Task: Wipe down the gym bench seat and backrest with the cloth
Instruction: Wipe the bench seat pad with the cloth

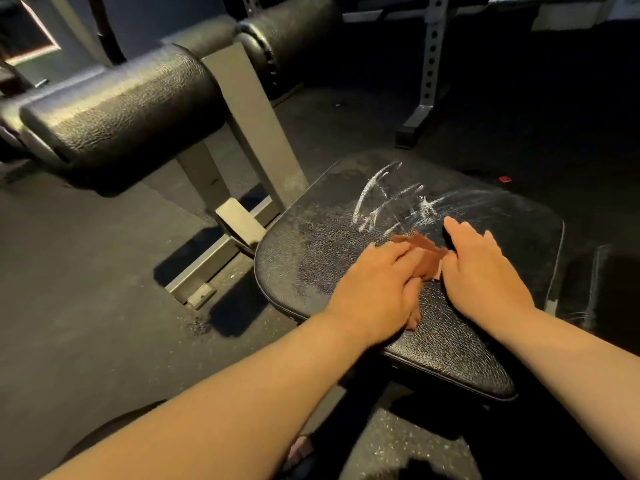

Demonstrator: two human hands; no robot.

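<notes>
Both hands flat, fingers straight, pressing cloth (427, 252) between them: left hand (377, 282) over its left edge, right hand (485, 271) at its right edge; neither curled round it. Black seat (304, 251) under both palms. White streaks (388, 199) just beyond fingertips, unwiped. Cloth small, brown, bunched: probably best spread wider, then pushed forward through streaks in firm overlapping strokes.

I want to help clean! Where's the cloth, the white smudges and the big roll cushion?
cloth (426, 253), head view, its brown middle.
white smudges (424, 204), head view, the brightest blotch.
big roll cushion (121, 109), head view, its shiny top.
</notes>
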